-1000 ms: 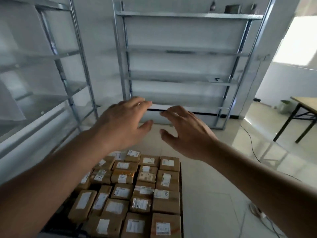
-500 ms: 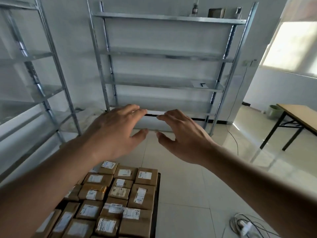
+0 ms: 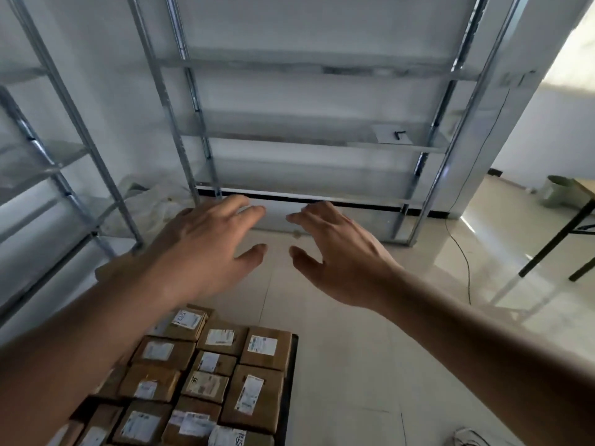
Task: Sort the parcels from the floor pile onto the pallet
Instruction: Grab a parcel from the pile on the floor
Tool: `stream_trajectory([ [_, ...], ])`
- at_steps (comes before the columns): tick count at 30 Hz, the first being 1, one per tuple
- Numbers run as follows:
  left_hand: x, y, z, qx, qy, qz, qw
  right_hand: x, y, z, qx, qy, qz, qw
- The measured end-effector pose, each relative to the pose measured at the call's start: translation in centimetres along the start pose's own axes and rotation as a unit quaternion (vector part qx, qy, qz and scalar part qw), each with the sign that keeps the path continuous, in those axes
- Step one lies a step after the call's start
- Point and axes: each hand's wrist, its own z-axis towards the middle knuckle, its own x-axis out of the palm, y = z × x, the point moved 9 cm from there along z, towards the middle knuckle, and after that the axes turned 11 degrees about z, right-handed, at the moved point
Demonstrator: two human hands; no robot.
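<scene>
Both hands [image 3: 206, 249] [image 3: 341, 255] unmoved, outstretched, fingers loosely spread, empty.

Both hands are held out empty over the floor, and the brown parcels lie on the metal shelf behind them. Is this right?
Not quite. In the head view both hands, left hand and right hand, are empty, but the brown parcels lie packed together low down in front of the person, not on the metal shelf.

The left forearm [image 3: 80, 358] covered the left part of the parcels [image 3: 206, 378], whose nearest rows ran off the bottom edge. Their label print was too small to read. The table [image 3: 579, 201] was cut by the right edge.
</scene>
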Motion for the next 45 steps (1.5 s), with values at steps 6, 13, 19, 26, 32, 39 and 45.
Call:
stream_trajectory([
  [6,3.9,-1.4,12.0,-0.054,0.008,-0.009,0.998,-0.7,-10.5,9.7,-0.05,0.036,0.007,0.998],
  [13,8.2,0.4,22.9,-0.145,0.06,-0.008,0.988,0.5,-19.1,21.8,-0.138,0.109,0.023,0.984],
  [19,11.5,5.1,30.4,-0.221,0.086,-0.005,0.971,2.6,-21.2,33.5,-0.204,0.172,0.025,0.963],
  [26,20.9,16.0,36.9,-0.291,0.156,0.01,0.944,10.4,-21.4,48.9,-0.253,0.248,-0.013,0.935],
  [32,25.0,26.0,41.3,-0.335,0.187,-0.01,0.924,15.7,-19.1,61.6,-0.291,0.282,-0.023,0.914],
  [39,29.5,36.1,44.5,-0.424,0.213,-0.008,0.88,22.4,-15.3,73.7,-0.335,0.332,0.033,0.881],
  [45,36.5,45.0,49.5,-0.471,0.229,-0.022,0.851,30.6,-14.9,84.6,-0.361,0.391,0.04,0.846],
])
